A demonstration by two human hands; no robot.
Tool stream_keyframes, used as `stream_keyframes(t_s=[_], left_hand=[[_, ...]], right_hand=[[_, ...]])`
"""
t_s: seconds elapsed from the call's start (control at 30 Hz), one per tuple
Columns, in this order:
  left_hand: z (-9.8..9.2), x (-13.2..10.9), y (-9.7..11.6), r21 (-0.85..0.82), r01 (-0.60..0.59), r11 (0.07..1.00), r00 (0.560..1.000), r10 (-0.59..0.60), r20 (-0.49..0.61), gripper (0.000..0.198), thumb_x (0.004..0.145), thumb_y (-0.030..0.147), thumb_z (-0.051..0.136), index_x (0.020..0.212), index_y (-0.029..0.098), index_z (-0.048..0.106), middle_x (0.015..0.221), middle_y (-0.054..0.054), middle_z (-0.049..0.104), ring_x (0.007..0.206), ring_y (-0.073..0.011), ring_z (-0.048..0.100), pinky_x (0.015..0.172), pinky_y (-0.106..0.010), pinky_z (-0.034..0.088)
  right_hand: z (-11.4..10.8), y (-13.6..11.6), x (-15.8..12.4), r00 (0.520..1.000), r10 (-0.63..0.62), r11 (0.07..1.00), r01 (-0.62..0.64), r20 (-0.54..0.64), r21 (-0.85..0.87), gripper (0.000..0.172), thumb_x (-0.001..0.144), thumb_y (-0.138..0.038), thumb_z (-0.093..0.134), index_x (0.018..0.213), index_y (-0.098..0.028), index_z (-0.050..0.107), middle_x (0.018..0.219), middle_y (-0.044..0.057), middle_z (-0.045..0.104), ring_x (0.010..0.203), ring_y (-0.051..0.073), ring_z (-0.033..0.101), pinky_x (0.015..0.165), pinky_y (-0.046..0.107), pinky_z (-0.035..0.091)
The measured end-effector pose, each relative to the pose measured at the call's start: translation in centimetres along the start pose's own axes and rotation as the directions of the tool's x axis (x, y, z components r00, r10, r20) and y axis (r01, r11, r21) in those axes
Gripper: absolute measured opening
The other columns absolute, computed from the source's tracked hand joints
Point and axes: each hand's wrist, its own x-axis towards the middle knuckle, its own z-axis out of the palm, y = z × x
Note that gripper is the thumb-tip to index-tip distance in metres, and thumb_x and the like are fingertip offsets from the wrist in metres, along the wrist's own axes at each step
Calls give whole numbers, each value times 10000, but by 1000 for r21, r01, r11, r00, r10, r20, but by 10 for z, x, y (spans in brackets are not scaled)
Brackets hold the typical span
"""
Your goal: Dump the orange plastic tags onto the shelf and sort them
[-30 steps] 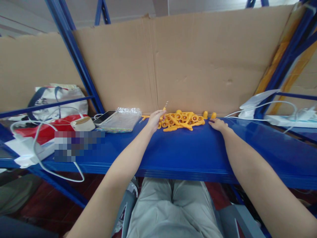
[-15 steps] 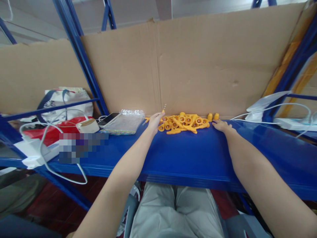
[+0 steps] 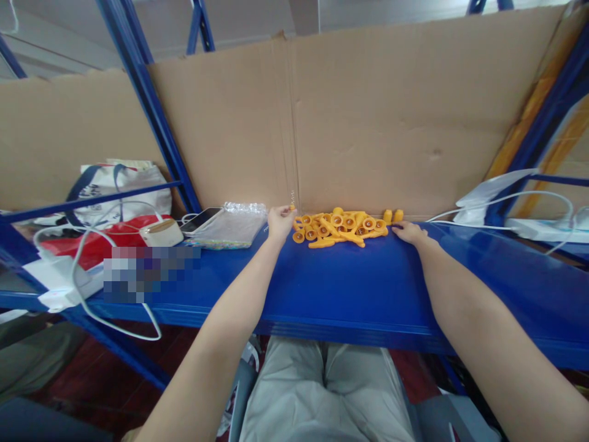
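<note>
Pinched in the fingers of my left hand (image 3: 280,223) is a small corkscrew (image 3: 292,201), its thin metal spiral pointing up and its yellow base mostly hidden by the fingers. Right of that hand lies a pile of yellow plastic parts (image 3: 340,228), some long and slim, others round and hollow with a metallic-looking centre. My right hand (image 3: 408,233) rests on the blue shelf top, fingers stretched out and holding nothing I can see. Just beyond its fingertips stand two short yellow caps (image 3: 392,215); whether they touch is unclear.
A cardboard panel (image 3: 368,123) closes off the back of the blue shelf (image 3: 350,288). To the left are a clear plastic bag (image 3: 239,227), a phone (image 3: 201,220), a red bag (image 3: 110,236) and white cables. More white cables and a power strip (image 3: 543,228) lie at the right.
My left hand has shifted slightly left with the corkscrew, whose spiral now stands more upright. My right hand stays beside the caps, almost unmoved.
</note>
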Motion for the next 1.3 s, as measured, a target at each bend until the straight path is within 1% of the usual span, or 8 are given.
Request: stream_keyframes(t_s=[0.17, 0.27, 0.37, 0.57, 0.8, 0.93, 1.1, 1.3], left_hand=[[-11, 14, -19, 276, -46, 960, 999, 52, -14, 260, 793, 216, 664, 1038, 174, 740, 848, -40, 734, 844, -187, 700, 806, -282, 537], [-17, 15, -25, 371, -75, 926, 997, 70, 28, 291, 828, 214, 635, 1101, 178, 728, 903, -59, 760, 902, -206, 716, 835, -295, 538], [-22, 9, -25, 500, -105, 860, 993, 66, 94, 299, 876, 199, 587, 1145, 203, 719, 1021, -76, 772, 1011, -226, 713, 901, -322, 527], [-24, -9, -16, 723, -188, 665, 966, -7, 258, 363, 979, 249, 474, 1293, 274, 654, 1361, -80, 666, 1303, -306, 576, 1083, -526, 446], [-26, -14, -21, 815, -191, 547, 923, -183, 339, 489, 991, 247, 389, 1461, 308, 510, 1568, -65, 470, 1462, -314, 400, 1157, -651, 335], [-30, -10, -26, 824, -198, 532, 904, -227, 363, 566, 937, 197, 415, 1464, 383, 505, 1578, -16, 461, 1465, -318, 394, 1158, -663, 333], [-31, -4, -34, 839, -174, 515, 933, -187, 309, 599, 861, 157, 459, 1405, 374, 585, 1531, -46, 519, 1400, -349, 476, 1107, -625, 415], [-28, 3, -44, 816, -166, 554, 950, -132, 283, 447, 753, 147, 563, 1105, 328, 771, 1280, -72, 713, 1282, -358, 587, 1081, -578, 451]], right_hand=[[-3, -1, -9, 994, 27, 999, -23, -104, 47, 379, 903, -240, 503, 1235, -184, 676, 1303, 154, 663, 1231, 306, 614, 1004, 447, 509], [-5, -3, -14, 987, 61, 997, -53, -146, 54, 333, 887, -214, 521, 1169, -167, 693, 1244, 168, 679, 1174, 300, 643, 954, 410, 532], [-8, -6, -18, 991, 59, 998, -55, -118, 39, 314, 886, -207, 533, 1144, -170, 708, 1234, 172, 683, 1186, 312, 638, 957, 421, 531], [-11, -11, -23, 995, 57, 998, -56, -86, 14, 319, 899, -204, 524, 1145, -174, 726, 1253, 172, 684, 1206, 314, 634, 972, 416, 527], [-12, -12, -25, 995, 48, 999, -48, -89, 5, 314, 878, -211, 557, 1128, -201, 745, 1227, 150, 702, 1173, 310, 654, 945, 410, 548], [-13, -12, -25, 996, 55, 998, -55, -69, -8, 336, 905, -220, 523, 1164, -200, 736, 1275, 152, 683, 1211, 307, 635, 977, 412, 534], [-12, -10, -23, 997, 29, 999, -30, -73, -12, 356, 911, -232, 505, 1189, -203, 724, 1264, 148, 688, 1220, 307, 625, 980, 424, 530], [-10, -7, -20, 996, 27, 1000, -28, -80, -11, 356, 899, -222, 503, 1169, -194, 734, 1258, 158, 691, 1189, 315, 642, 948, 422, 541]])
